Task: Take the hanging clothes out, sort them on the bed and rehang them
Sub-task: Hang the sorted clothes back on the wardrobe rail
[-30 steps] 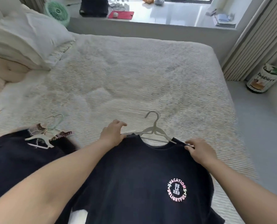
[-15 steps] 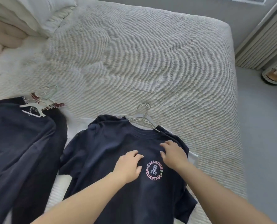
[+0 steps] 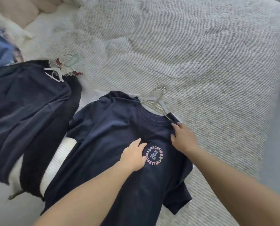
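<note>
The bed [image 3: 193, 46] stretches wide and bare beyond the navy T-shirt [image 3: 113, 136], its right edge dropping to grey floor [image 3: 279, 144] close beside the right arm. The shirt lies flat near the bed's front edge, on a pale hanger [image 3: 158, 101] with its hook pointing away. Both hands lie flat with fingers relaxed: the left hand [image 3: 133, 154] presses the chest beside the round printed logo [image 3: 154, 155], the right hand [image 3: 183, 137] rests near the collar. To the left, apart, 1 pile of dark garments [image 3: 26, 111] crowds the space, its hangers [image 3: 65, 66] bunched on top. The bedcover is ribbed and soft.
</note>
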